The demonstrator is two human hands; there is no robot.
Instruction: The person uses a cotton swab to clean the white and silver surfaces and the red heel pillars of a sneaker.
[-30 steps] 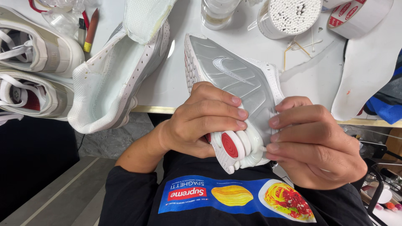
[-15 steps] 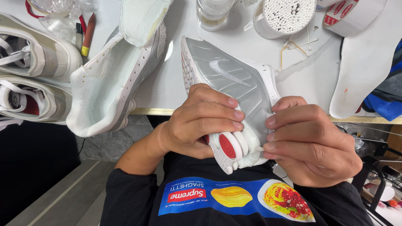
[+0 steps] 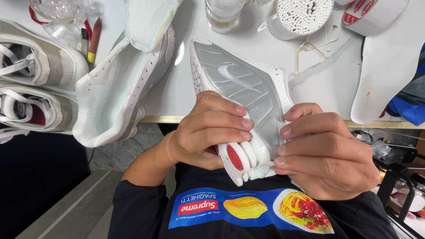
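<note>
A silver and white sneaker (image 3: 241,84) lies on its side, toe on the white table (image 3: 177,95), heel over the edge toward my body. My left hand (image 3: 203,130) wraps the heel from the left, fingers across the silver side panel above the white and red heel columns (image 3: 241,157). My right hand (image 3: 325,152) grips the heel from the right, fingertips pressed on the shoe's rear edge. Both hands hold the same shoe.
A stripped white shoe upper (image 3: 119,88) lies left of it. Two beige and white sneakers (image 3: 35,84) sit at far left. A cup of cotton swabs (image 3: 299,15), a clear bottle (image 3: 223,13), a tape roll (image 3: 376,15) and a white insole (image 3: 389,66) stand behind.
The hands keep the same grip on the heel. The view has shifted down slightly; the shoe has barely moved.
</note>
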